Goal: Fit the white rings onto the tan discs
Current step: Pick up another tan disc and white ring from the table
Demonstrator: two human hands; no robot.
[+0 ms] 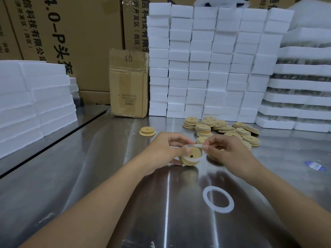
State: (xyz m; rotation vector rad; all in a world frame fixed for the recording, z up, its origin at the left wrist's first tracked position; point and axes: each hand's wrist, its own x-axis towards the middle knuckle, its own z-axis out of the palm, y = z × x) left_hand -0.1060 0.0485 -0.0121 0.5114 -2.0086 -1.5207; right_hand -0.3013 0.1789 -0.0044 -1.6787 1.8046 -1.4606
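One fitting is under way. The left hand (166, 149) grips a round tan wooden disc (193, 157) with a small centre hole, holding it on edge just above the brushed steel table (107, 176), thumb across its face. The right hand (226, 151), touching that disc from the right, pinches a thin translucent white rubber ring (195, 145) between thumb and fingertips and stretches it over the disc's top edge. A white band also shows low across the disc's face, so the ring looks partly on and not yet seated all round. My judgement is that this piece is about half done.

Nearer the person than the held disc, and slightly to the right, a second flat white ring (205, 196) lies loose on the steel, unfitted. Beyond the held disc and to its right is a loose heap of tan discs (223, 128). Pale bands show on the sides of some, but I cannot tell which of them carry rings. Beyond the held disc to the left, well apart, a lone stepped tan disc (147, 131) lies flat with no ring that I can make out.

Far behind the held disc stand stacked white foam blocks (215, 59) and a worn brown cardboard carton (129, 83).

So at least this ring and the loose one remain, and probably more in the heap.
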